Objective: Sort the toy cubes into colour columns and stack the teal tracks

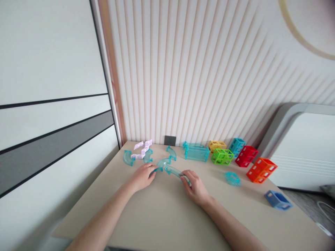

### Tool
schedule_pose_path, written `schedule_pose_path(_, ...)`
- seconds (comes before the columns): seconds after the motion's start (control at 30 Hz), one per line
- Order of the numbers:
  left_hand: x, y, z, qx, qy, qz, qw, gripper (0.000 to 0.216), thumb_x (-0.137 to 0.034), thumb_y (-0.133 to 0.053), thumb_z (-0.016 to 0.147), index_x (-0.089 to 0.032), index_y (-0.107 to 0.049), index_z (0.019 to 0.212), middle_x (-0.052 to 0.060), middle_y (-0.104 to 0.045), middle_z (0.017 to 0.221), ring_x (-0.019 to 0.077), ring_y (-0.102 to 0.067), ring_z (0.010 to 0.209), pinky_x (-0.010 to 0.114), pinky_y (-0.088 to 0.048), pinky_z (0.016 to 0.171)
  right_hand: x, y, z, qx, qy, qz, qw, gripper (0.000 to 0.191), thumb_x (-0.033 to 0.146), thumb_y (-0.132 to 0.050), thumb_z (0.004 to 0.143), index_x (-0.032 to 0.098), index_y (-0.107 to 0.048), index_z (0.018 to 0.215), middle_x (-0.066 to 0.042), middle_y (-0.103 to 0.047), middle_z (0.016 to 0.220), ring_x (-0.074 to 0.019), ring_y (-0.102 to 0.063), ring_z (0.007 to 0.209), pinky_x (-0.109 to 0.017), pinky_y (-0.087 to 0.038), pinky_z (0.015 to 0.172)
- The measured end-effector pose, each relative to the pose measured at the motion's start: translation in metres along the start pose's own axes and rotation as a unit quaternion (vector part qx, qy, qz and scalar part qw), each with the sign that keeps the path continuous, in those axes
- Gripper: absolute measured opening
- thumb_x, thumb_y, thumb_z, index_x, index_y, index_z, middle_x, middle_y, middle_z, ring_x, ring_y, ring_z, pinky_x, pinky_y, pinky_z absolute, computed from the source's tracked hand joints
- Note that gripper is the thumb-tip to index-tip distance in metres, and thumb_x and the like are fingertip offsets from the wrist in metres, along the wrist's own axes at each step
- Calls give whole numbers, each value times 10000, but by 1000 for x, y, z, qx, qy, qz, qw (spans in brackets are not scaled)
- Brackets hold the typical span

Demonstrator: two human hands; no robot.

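Note:
My left hand [145,175] is closed on the near end of a clear teal curved track piece [163,162]. In my right hand [195,186] is one end of a clear teal straight track piece [173,170]; its other end lies close to the curved piece. Whether the two ends are joined I cannot tell. Just behind them sits another curved track piece [171,152]. More teal curves, one at the far left [128,158] and one nearer [148,156], lie beyond my left hand, beside lilac stepped pieces [142,151].
Teal straight tracks [196,153] are stacked near the wall. To their right stand yellow [217,144], green [222,156], blue [237,147], red [246,156] and orange [261,170] frame blocks. A teal ring [232,178] and a dark-blue block [278,200] lie nearer the table's right edge.

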State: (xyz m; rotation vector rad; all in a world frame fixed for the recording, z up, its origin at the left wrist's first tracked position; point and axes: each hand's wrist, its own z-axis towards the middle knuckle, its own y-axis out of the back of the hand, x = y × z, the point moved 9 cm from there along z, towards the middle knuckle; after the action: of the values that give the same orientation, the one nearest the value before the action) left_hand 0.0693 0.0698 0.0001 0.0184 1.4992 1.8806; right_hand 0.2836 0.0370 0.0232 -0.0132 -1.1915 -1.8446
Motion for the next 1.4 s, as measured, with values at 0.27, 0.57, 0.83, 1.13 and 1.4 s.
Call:
schedule_pose_path(0.27,-10,-3,0,30,7,-113,993,311,-230,-508,931,-214,-696,1178,85,-709,1110,204,-687,963,343,-540,916,-17,5,0,-27,-121,70,990,356,475,-421,1010,214,-651,933,-52,-689,794,-202,-637,720,-282,-502,609)
schedule_pose_path(0.57,-26,20,-2,-40,-24,-203,978,580,-351,-632,900,-291,-442,1445,95,-610,1334,227,-624,1126,415,-523,991,-26,-4,-1,-27,-193,251,948,555,653,-446,945,159,-692,1005,-74,-736,777,-191,-636,696,-298,-505,638)
schedule_pose_path(0.83,-49,7,-6,16,-92,-113,989,812,-344,-701,861,-315,-271,1549,95,-573,1384,249,-541,1289,409,-448,1095,-12,-18,-3,4,-198,276,940,573,666,-447,938,159,-704,1020,-54,-714,712,-177,-605,634,-284,-478,600)
schedule_pose_path(1.13,-44,-4,-6,63,-88,-57,992,400,-263,-644,875,-256,-632,1275,74,-613,1264,234,-586,1203,365,-460,1069,-36,-7,-6,-60,-245,291,923,616,710,-473,898,141,-687,1000,-74,-720,711,-181,-600,630,-288,-470,606)
schedule_pose_path(1.4,-38,-13,-4,77,-56,-64,993,528,-224,-704,802,-241,-598,1320,84,-601,1277,252,-549,1245,375,-436,1095,-33,-9,-6,-62,-252,294,920,632,725,-492,877,140,-696,996,-77,-721,710,-183,-594,629,-290,-451,600)
